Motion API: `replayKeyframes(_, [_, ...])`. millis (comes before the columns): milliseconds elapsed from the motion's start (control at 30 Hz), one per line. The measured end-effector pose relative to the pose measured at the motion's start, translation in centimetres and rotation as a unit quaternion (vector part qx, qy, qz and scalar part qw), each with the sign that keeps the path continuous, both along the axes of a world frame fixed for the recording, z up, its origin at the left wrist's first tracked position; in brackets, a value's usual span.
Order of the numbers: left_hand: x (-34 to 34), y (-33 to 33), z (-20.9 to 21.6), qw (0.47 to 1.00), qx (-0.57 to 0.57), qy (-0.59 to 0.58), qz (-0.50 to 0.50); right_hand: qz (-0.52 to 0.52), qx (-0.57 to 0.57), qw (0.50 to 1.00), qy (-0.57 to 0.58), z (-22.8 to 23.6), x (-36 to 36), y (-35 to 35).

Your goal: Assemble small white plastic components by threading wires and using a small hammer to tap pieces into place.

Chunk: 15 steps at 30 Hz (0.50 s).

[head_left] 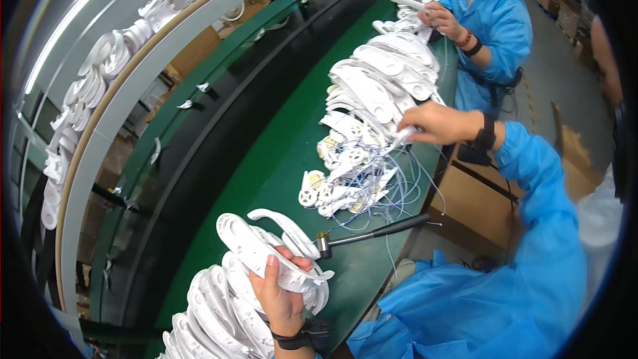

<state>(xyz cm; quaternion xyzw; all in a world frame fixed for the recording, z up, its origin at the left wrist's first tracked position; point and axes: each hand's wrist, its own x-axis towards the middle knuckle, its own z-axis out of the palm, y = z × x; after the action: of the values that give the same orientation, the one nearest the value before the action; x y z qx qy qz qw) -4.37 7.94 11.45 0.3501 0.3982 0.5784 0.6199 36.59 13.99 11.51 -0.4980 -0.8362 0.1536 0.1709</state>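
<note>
My left hand [282, 292] grips a long curved white plastic housing [249, 246], its thumb and fingers closed round the near part of it. Beside that hand lies a row of similar white shells [212, 302], partly hidden by the held one. My right hand [442, 124] is farther off, fingers pinched on a small curved white plastic piece [402, 138]. That piece is at the edge of a heap of white parts with thin blue-grey wires [355, 173]. A hammer [372, 231] with a black handle rests on the green table [352, 269] between my hands.
Stacked white housings [385, 63] line the table beyond the wired parts. A co-worker in a blue smock [495, 20] handles a white part at the far end. Cardboard boxes [472, 206] stand below the table's right edge. A curved shelf [100, 133] with white parts runs along the left.
</note>
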Motion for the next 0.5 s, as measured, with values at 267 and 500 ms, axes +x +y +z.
replayKeyframes(267, [0.4,0.2,0.4,0.999,0.009,-0.044,-0.005,0.007,0.125,0.992,0.001,7.9,-0.3,2.9])
replayKeyframes(500, [0.6,0.4,-0.2,0.999,0.024,-0.034,-0.009,-0.051,0.29,0.955,-0.034,13.4,-0.7,2.6])
